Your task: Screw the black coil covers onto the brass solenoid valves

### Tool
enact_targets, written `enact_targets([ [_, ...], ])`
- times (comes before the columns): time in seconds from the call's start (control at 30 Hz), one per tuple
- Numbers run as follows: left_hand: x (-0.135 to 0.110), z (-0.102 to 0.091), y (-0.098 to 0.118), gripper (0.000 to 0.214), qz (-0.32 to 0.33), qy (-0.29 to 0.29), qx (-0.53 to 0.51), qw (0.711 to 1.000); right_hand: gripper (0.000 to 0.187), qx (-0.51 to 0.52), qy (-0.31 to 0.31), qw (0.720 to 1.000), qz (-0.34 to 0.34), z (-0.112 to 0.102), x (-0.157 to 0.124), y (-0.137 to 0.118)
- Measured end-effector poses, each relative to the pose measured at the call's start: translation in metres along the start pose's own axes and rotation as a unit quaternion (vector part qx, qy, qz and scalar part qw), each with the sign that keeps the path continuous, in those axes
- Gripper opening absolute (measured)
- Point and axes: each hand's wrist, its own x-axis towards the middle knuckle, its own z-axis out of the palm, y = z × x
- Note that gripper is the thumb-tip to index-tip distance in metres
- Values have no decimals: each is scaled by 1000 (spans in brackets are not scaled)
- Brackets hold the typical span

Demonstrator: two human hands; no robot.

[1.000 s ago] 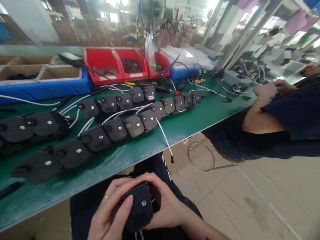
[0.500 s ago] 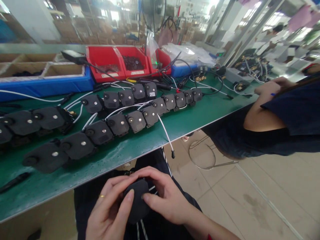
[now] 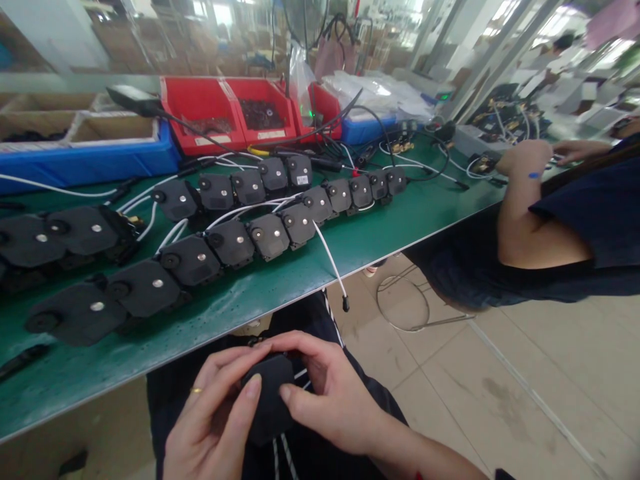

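Over my lap, below the table edge, both hands grip one black motor housing (image 3: 267, 397). My left hand (image 3: 213, 420), with a ring on one finger, wraps its left side, thumb pressed on top. My right hand (image 3: 325, 393) curls over its right side, fingers closed on the upper edge and thumb against the face. White wires hang from the housing's underside. On the green table (image 3: 280, 293) two rows of identical black housings (image 3: 233, 243) lie side by side, linked by white cables.
Red parts bins (image 3: 230, 120) and a blue tray (image 3: 100, 163) stand at the table's back. A white cable with a black plug (image 3: 344, 303) hangs over the front edge. A person in a dark shirt (image 3: 575, 220) works at the right, arm on the table. A wire stool ring (image 3: 403, 307) sits on the tiled floor.
The housing has been turned in my hands, so its silver centre pin no longer shows. My right fingers have closed further over its top. The co-worker's hand reached farther along the table.
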Motion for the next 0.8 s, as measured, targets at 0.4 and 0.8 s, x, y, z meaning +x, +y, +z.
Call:
enact_targets([
  [0.4, 0, 4, 4, 14, -1, 14, -25, 1000, 43, 31, -15, 999, -2, -1, 0, -2],
  [0.8, 5, -1, -8, 19, -16, 5, -116, 993, 61, 78, -107, 989, -66, -12, 1, -3],
])
